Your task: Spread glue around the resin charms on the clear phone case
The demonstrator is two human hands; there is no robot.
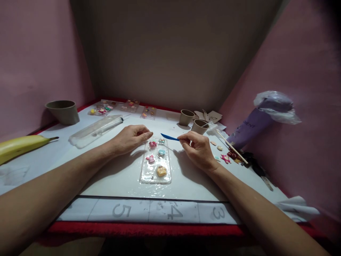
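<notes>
A clear phone case (156,174) lies flat on the white board, coated in something glossy. Small charms are set on it, among them a pink bow-like one (150,158), a blue one (161,153) and a yellow one (161,171). My right hand (197,147) grips a small blue plastic knife (169,137), its blade pointing left above the case's far end. At the case's far left corner is my left hand (131,138), thumb and fingers pinched together. Whatever sits between those fingertips, if anything, is too small to make out.
Left stand a grey cup (63,112), a banana (26,145) and a syringe (112,122) on a clear wrapper. Decorated cases (148,112) lie at the back. Two cups (186,117), loose charms (225,158), a wooden stick (231,146) and a purple bag (247,124) are right.
</notes>
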